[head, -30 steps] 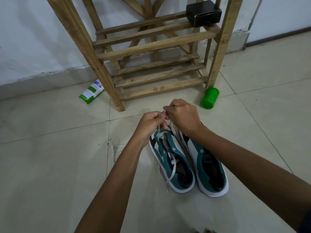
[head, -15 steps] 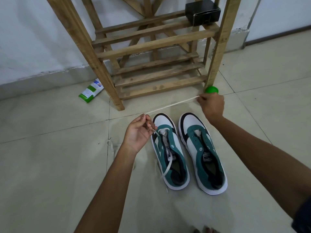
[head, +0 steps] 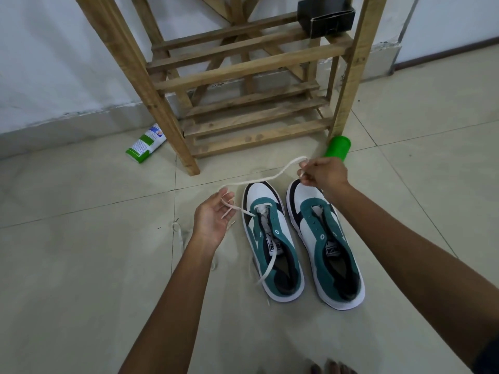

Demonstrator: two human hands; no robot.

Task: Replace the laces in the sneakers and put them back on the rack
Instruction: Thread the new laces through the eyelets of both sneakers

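The tiled floor [head: 81, 265] fills most of the frame, meeting a white wall [head: 54, 63] along the upper left. A wooden rack [head: 243, 66] stands at top centre, its slatted shelves bare but for a black box [head: 325, 18] on the upper shelf at the right.

Two forearms reach in from the bottom edge. Below centre, two teal-and-white sneakers sit side by side, toes toward the rack. The left sneaker [head: 272, 247] has a white lace [head: 259, 181] through its front eyelets; one part trails down over its opening to the floor, the other runs out to the left and arcs loosely up to the right. The right sneaker [head: 326, 249] shows no lace.

The left hand [head: 213, 217], just left of the left sneaker, lies palm up with fingers loosely spread, the lace draped across them. The right hand [head: 322, 174], above the right sneaker's toe, pinches the lace near its end, fingers curled.

A green cup [head: 339, 148] lies by the rack's right leg, just beyond the right hand. A green-and-white tube [head: 145, 143] lies left of the rack. Another lace [head: 178, 236] rests on the floor beside the left wrist.
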